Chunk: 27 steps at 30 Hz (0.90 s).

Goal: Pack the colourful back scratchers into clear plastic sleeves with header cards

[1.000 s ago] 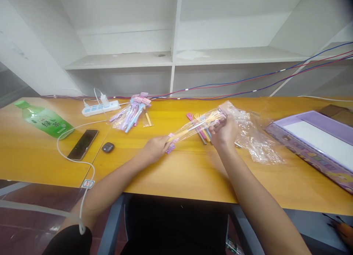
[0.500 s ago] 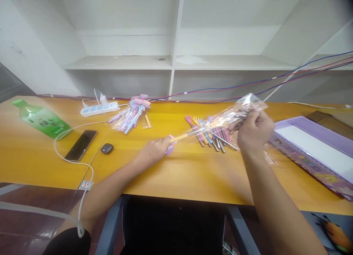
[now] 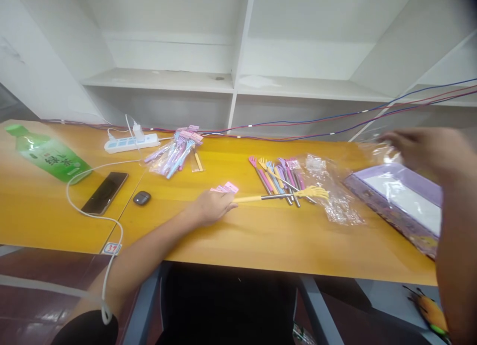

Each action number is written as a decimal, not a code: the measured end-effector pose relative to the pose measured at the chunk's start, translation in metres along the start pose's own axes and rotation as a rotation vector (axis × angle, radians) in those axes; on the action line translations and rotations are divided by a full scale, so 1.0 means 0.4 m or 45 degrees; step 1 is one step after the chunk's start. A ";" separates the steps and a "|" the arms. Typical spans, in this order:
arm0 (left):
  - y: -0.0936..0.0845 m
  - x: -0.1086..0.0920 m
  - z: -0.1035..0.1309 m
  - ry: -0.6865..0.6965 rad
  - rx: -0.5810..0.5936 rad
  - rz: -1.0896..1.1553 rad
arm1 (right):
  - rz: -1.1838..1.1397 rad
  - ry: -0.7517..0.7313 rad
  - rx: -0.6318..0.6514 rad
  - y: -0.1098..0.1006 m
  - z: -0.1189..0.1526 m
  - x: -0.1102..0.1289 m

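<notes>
My left hand [image 3: 212,207] is closed around the yellow handle of a telescopic back scratcher [image 3: 278,197], whose yellow claw end points right. Pink cards [image 3: 228,187] show just behind that hand. My right hand [image 3: 421,143], smeared by motion, pinches a clear plastic sleeve [image 3: 385,153] above the purple-edged box. A pile of unwrapped back scratchers [image 3: 276,176] in pink, yellow, blue and purple lies behind the held one. Crumpled clear wrappers [image 3: 341,206] spread to the right of the pile. More back scratchers in plastic [image 3: 181,153] lie at the back left.
A green bottle [image 3: 52,156] lies on its side at the far left, near a phone [image 3: 105,193] and a dark earbud case [image 3: 142,198]. A white power strip [image 3: 131,143] sits behind them. The purple-edged box [image 3: 395,196] stands at right. Cables run along the back.
The clear sleeve has come off the yellow back scratcher. My right hand has moved right and up with the sleeve, while my left hand keeps the handle, now lying more level.
</notes>
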State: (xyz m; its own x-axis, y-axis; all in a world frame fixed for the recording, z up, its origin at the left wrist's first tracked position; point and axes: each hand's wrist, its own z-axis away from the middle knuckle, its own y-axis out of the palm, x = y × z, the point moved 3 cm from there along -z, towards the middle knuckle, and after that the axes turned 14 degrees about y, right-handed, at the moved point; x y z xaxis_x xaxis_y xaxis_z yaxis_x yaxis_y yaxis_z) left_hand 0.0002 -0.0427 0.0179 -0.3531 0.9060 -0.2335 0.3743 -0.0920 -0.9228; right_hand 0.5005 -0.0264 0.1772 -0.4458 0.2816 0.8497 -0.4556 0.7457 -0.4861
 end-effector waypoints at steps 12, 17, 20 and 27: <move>-0.012 0.005 0.005 -0.198 -0.090 0.101 | 1.149 -0.380 0.522 0.294 0.140 -0.096; -0.009 0.006 0.006 -0.209 -0.094 0.110 | 1.263 -0.432 0.655 0.394 0.199 -0.167; -0.006 0.008 0.006 -0.207 -0.093 0.138 | 1.399 -0.335 0.496 0.391 0.163 -0.198; -0.009 0.005 0.008 -0.272 -0.166 0.191 | 0.614 -0.339 0.646 0.377 0.293 -0.085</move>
State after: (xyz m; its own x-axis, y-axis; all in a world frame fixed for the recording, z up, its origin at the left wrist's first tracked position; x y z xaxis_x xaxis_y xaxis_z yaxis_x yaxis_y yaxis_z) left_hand -0.0044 -0.0419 0.0200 -0.4526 0.7777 -0.4362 0.5382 -0.1517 -0.8290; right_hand 0.3567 0.0056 0.0510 -0.8283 0.3029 0.4713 -0.4329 0.1881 -0.8816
